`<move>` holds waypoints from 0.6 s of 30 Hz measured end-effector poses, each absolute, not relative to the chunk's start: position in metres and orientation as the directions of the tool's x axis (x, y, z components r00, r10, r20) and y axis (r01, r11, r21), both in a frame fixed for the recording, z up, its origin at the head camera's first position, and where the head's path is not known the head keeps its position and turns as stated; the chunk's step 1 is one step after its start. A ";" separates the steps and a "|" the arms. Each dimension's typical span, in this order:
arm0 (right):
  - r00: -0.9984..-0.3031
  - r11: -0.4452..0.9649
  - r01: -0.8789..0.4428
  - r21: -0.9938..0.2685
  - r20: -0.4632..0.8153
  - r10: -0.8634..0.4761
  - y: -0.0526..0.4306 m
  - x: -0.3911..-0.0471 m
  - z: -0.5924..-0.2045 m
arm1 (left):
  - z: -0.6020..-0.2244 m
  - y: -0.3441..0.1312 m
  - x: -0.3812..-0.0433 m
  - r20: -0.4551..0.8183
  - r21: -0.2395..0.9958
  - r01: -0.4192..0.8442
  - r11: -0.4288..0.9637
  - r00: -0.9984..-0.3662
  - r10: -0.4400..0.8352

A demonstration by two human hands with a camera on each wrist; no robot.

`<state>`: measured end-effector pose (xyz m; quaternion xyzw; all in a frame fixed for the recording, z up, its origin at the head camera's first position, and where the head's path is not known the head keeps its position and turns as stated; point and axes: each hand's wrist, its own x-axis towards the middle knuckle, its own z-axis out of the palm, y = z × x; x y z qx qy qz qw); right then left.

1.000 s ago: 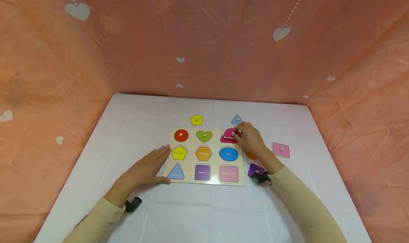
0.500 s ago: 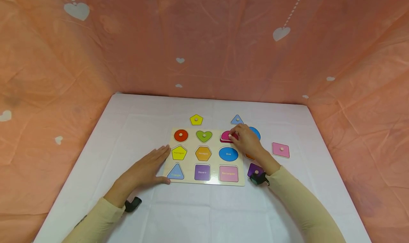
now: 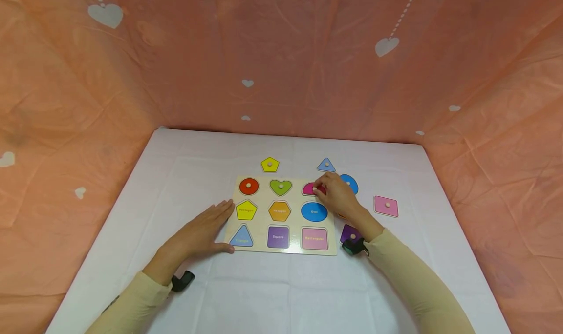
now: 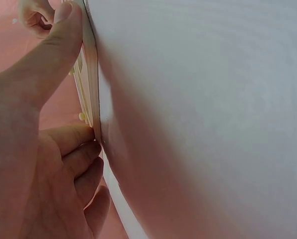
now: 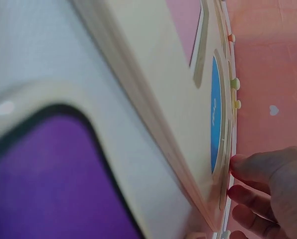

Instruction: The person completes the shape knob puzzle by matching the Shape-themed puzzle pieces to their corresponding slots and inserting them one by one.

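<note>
A wooden shape puzzle board (image 3: 260, 236) lies on the white-covered table. With thumb and fingertips, my right hand (image 3: 340, 197) pinches the knob of a magenta semicircle puzzle piece (image 3: 308, 189), which sits at the semicircle recess in the top right corner. My left hand (image 3: 193, 234) rests at the board's left edge with fairly straight fingers; in the left wrist view its thumb (image 4: 51, 47) and fingers touch the board's side. A red circle piece (image 3: 249, 186) and a green heart piece (image 3: 280, 187) fill the other top recesses. The lower two rows show printed, coloured recesses.
Behind the board lie a yellow pentagon piece (image 3: 270, 164) and a blue triangle piece (image 3: 326, 165). Right of it are a blue oval piece (image 3: 350, 183), a pink rectangle piece (image 3: 386, 206) and a purple square piece (image 3: 349, 234). An orange piece is mostly hidden by my right hand.
My right hand has moved slightly left and down with the semicircle piece, which went from tilted above its recess to lying level with it. The left hand has stayed still.
</note>
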<state>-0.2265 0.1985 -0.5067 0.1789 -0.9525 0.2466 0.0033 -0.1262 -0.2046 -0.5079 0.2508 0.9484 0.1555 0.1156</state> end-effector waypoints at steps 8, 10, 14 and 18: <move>-0.933 0.815 -0.349 -0.462 0.097 -0.345 0.198 -0.226 -0.507 | -0.507 -0.205 -0.125 -0.139 0.350 0.443 0.825 -0.847 0.514; -0.934 0.819 -0.348 -0.456 0.095 -0.344 0.198 -0.227 -0.507 | -0.507 -0.205 -0.125 -0.137 0.350 0.445 0.825 -0.846 0.515; -0.936 0.828 -0.341 -0.445 0.085 -0.340 0.197 -0.227 -0.507 | -0.507 -0.205 -0.125 -0.136 0.351 0.442 0.825 -0.848 0.512; -0.937 0.833 -0.339 -0.436 0.076 -0.342 0.197 -0.228 -0.508 | -0.507 -0.205 -0.125 -0.136 0.356 0.440 0.824 -0.848 0.512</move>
